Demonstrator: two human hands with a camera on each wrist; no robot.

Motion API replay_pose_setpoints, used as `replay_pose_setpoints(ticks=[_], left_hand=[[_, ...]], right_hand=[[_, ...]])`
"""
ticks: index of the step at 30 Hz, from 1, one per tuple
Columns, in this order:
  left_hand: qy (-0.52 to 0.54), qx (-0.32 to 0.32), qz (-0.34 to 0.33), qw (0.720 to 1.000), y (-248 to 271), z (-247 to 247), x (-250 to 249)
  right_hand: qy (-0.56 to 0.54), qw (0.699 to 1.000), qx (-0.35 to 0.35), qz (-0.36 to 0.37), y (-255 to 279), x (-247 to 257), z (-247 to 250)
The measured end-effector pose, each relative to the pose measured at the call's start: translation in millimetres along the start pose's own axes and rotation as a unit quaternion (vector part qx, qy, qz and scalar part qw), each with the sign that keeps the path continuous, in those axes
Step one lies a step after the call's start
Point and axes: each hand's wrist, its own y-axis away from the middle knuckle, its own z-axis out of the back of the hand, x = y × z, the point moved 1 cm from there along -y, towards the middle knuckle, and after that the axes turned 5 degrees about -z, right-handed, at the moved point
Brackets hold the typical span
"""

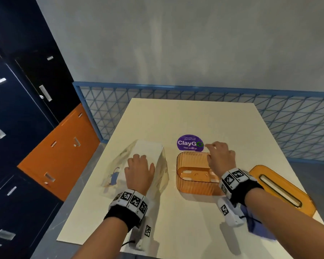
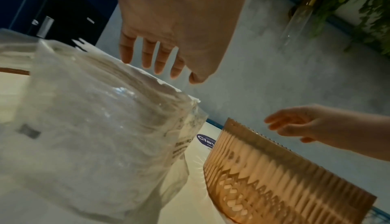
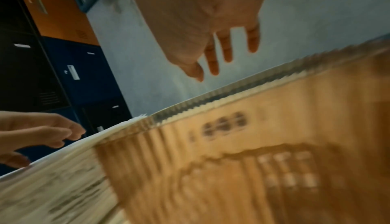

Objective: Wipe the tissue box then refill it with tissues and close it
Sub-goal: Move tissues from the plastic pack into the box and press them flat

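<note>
A plastic-wrapped pack of white tissues (image 1: 150, 149) (image 2: 94, 127) stands on the cream table (image 1: 195, 116), left of the orange ribbed tissue box (image 1: 193, 184) (image 2: 274, 177) (image 3: 253, 161). The box is open at the top and looks empty. Its orange slotted lid (image 1: 281, 189) lies apart at the right. My left hand (image 1: 139, 169) (image 2: 160, 57) is on or just over the top of the pack, fingers straight. My right hand (image 1: 218, 156) (image 3: 217, 52) hovers over the box's far right rim with relaxed fingers and holds nothing.
A blue cloth (image 1: 258, 228) lies on the table under my right forearm. A purple round sticker (image 1: 190, 143) is on the table behind the box. Dark blue and orange lockers (image 1: 26, 109) stand at the left, and a blue mesh rail (image 1: 288, 128) runs behind the table.
</note>
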Motion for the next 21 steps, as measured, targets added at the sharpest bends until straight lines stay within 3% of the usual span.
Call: replay_pose_setpoints(ticks=[3, 5, 7, 14, 21], left_hand=[[-0.06, 0.046, 0.018, 0.997, -5, -7, -3], [-0.07, 0.045, 0.031, 0.996, -8, -11, -3], [-0.074, 0.04, 0.041, 0.996, -11, -13, -4], [-0.025, 0.031, 0.067, 0.997, -12, -7, -7], [-0.083, 0.078, 0.027, 0.993, -14, -5, -21]], right_hand=[[0.04, 0.984, 0.094, -0.149, 0, -30, 5], [0.014, 0.972, 0.148, -0.183, 1, -42, 4], [-0.014, 0.969, 0.183, -0.166, 1, -47, 0], [-0.041, 0.974, 0.171, -0.144, 6, -37, -6], [-0.043, 0.974, 0.165, -0.148, 7, -35, -7]])
